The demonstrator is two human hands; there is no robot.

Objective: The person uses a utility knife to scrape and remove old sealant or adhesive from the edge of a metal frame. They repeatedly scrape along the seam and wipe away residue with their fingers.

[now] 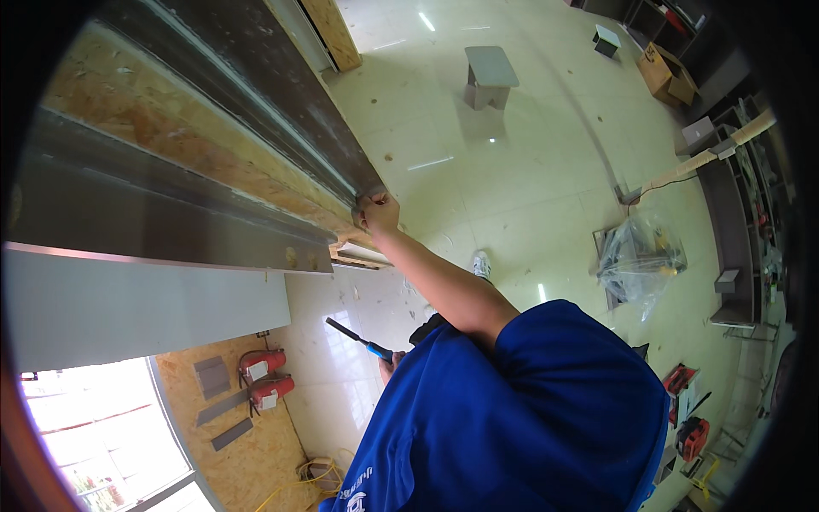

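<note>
My right arm reaches up and forward, and my right hand [377, 212] is closed with curled fingers at the end of a long dark metal frame [281, 94]. Whatever is between those fingers is too small to make out. A pale groove runs along this frame to the hand, beside a strip of chipboard [196, 154]. Lower down, partly hidden by my blue shirt, my left hand [387, 369] grips a blue-handled tool [375, 349] with a long dark straight shaft [343, 329]. The tool points up and left, apart from the frame; its exact kind is unclear.
A grey stool [491, 68] stands on the glossy tiled floor [546, 171]. Clear plastic sheeting [641, 260] lies over items at right, near shelving and a cardboard box [665, 75]. Two red fire extinguishers [271, 391] stand lower left, by a yellow cable [286, 488] and a bright window.
</note>
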